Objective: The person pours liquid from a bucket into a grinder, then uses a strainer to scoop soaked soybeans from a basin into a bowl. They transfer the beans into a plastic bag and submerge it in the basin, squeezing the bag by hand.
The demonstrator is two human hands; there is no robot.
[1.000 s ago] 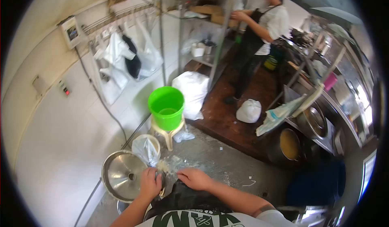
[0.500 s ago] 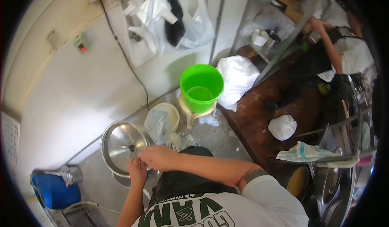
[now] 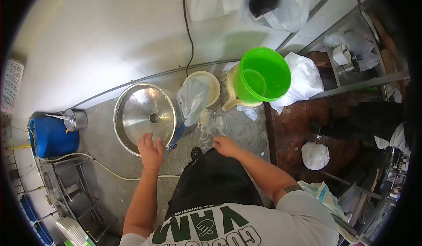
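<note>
My left hand [image 3: 150,152] is open, its fingers spread over the near rim of a round stainless steel basin [image 3: 140,103]. The basin has a funnel-like inside with a small hole in the middle. My right hand [image 3: 225,146] hovers in front of my black apron [image 3: 211,182], to the right of the basin. Its fingers are curled in, and whatever may be inside them is hidden. Beside the basin, a clear plastic bag [image 3: 192,97] hangs over a white bucket [image 3: 211,85].
A green bucket [image 3: 263,75] sits on a cream stool [image 3: 230,87] beside a white sack [image 3: 303,76]. At left stand a blue barrel [image 3: 55,136] and a metal pot [image 3: 77,119]. A hose [image 3: 107,170] crosses the floor. A person in dark trousers [image 3: 360,123] stands at right.
My hands, close together at the basin's rim before, have separated; the right has moved away to the right. My view has turned left and down, and the person's arm has left the picture.
</note>
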